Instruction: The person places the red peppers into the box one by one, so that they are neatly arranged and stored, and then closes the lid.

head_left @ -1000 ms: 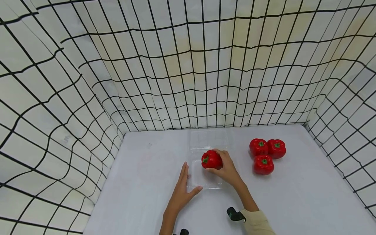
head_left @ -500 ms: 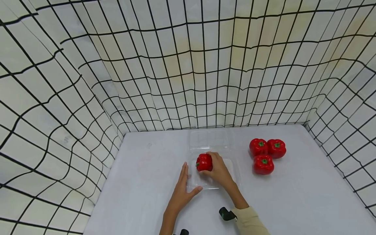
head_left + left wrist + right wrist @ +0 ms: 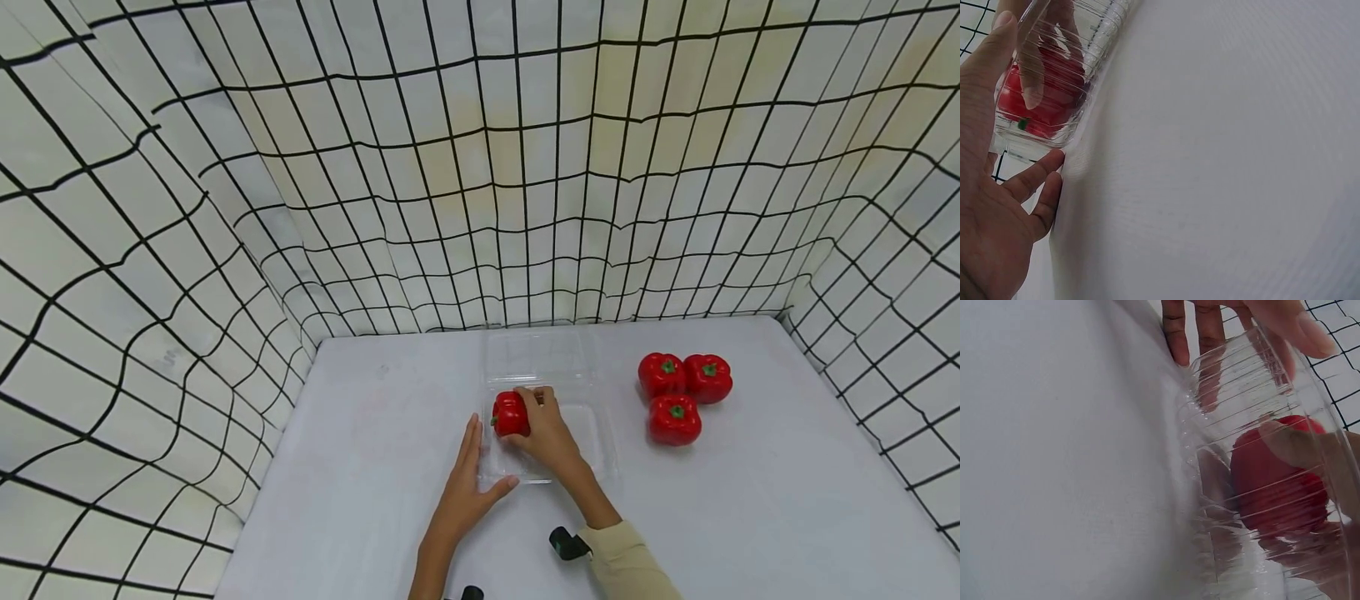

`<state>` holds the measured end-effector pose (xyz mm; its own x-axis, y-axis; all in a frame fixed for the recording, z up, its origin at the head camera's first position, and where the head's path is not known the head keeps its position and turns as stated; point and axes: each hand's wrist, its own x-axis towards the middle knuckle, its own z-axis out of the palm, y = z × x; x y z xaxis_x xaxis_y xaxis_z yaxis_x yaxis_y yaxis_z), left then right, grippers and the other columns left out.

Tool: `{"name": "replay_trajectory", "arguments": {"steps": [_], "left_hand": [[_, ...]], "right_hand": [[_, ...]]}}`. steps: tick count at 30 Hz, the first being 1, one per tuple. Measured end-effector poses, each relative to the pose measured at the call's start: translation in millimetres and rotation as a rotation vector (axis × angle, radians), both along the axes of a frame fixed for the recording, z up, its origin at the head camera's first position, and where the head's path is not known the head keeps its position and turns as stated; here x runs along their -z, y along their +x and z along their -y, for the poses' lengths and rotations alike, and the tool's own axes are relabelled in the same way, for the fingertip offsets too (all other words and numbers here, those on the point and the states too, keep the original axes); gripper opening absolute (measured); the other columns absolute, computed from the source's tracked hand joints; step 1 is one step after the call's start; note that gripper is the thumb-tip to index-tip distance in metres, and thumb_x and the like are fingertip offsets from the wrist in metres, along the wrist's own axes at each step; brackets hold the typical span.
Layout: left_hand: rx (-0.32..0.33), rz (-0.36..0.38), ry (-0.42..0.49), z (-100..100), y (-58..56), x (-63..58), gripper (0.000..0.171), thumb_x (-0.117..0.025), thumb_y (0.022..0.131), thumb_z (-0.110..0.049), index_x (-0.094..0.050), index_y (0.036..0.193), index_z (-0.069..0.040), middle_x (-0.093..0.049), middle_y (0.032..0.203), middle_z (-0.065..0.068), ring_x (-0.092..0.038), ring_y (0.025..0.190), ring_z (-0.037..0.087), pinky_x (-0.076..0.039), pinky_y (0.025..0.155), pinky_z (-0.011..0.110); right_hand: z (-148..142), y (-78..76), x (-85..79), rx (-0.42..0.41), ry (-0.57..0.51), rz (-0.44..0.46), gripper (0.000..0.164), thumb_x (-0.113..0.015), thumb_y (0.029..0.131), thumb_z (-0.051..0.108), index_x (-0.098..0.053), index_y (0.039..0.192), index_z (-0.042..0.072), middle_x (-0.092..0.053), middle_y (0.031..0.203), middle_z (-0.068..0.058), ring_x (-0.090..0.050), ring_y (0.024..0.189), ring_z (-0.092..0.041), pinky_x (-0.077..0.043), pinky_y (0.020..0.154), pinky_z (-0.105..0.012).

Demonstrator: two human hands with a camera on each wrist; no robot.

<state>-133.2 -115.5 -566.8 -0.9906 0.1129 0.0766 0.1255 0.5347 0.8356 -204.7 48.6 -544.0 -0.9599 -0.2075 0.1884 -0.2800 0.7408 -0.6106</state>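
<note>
In the head view my right hand [image 3: 550,437] grips a red bell pepper [image 3: 510,413] inside a clear plastic clamshell container [image 3: 592,429], at its left side. The pepper's green stem points left. My left hand [image 3: 459,493] lies along the container's left wall, fingers straight and thumb spread near the front corner. Seen through the ribbed plastic in the left wrist view, the bell pepper [image 3: 1054,100] has my right thumb across it. The right wrist view shows the pepper [image 3: 1272,475] low in the container, with my left fingers [image 3: 1210,344] at the far wall.
Three more red bell peppers [image 3: 674,420] sit clustered on the white table [image 3: 360,467], right of the container. The container's open lid [image 3: 538,354] lies toward the back. Black wire mesh [image 3: 517,167] over pale sheeting stands at the back and sides.
My right hand has carried the bell pepper leftward and down into the container's left side. The left hand has stayed in place.
</note>
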Motion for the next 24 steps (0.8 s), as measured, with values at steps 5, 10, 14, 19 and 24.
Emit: {"name": "replay_trajectory", "arguments": {"steps": [5,10,14,19,24], "left_hand": [[0.006,-0.020,0.003,-1,0.3,2.2,0.102,-0.075,0.082,-0.045,-0.013,0.158,-0.019,-0.011,0.166,-0.001,-0.037,0.143,0.034,-0.043,0.106,0.054],[0.012,-0.032,0.004,0,0.4,3.9,0.102,-0.075,0.082,-0.044,-0.013,0.158,-0.019,-0.012,0.166,0.000,-0.034,0.145,0.034,-0.041,0.108,0.054],[0.016,-0.036,0.006,0,1.2,2.9,0.102,-0.075,0.082,-0.044,-0.012,0.158,-0.018,-0.011,0.166,0.002,-0.035,0.145,0.034,-0.040,0.108,0.054],[0.007,-0.030,0.002,2,1.5,1.8,0.102,-0.075,0.082,-0.045,-0.013,0.158,-0.019,-0.011,0.166,0.000,-0.034,0.145,0.034,-0.039,0.109,0.056],[-0.003,-0.012,0.005,2,1.2,1.0,0.102,-0.075,0.081,-0.046,-0.013,0.158,-0.021,-0.011,0.166,-0.002,-0.032,0.146,0.033,-0.039,0.108,0.057]], "right_hand": [[0,-0.7,1.2,-0.008,-0.026,0.002,0.086,-0.087,0.073,0.027,-0.042,0.145,0.011,-0.045,0.133,-0.018,-0.051,0.124,-0.035,-0.053,0.097,-0.051],[-6,0.1,0.1,-0.001,-0.131,0.057,0.088,-0.086,0.074,0.029,-0.041,0.147,0.011,-0.044,0.137,-0.019,-0.051,0.127,-0.037,-0.051,0.099,-0.051],[-11,1.8,-2.4,0.035,-0.131,0.096,0.083,-0.085,0.074,0.032,-0.045,0.145,0.011,-0.046,0.138,-0.019,-0.053,0.125,-0.036,-0.052,0.098,-0.050],[-14,1.8,-4.6,0.045,-0.089,0.091,0.073,-0.082,0.078,0.034,-0.051,0.140,0.012,-0.057,0.122,-0.016,-0.061,0.106,-0.027,-0.058,0.090,-0.044],[-12,-0.7,-3.3,0.042,-0.086,0.083,0.070,-0.081,0.079,0.032,-0.052,0.139,0.013,-0.060,0.115,-0.014,-0.061,0.100,-0.023,-0.058,0.089,-0.041]]}}
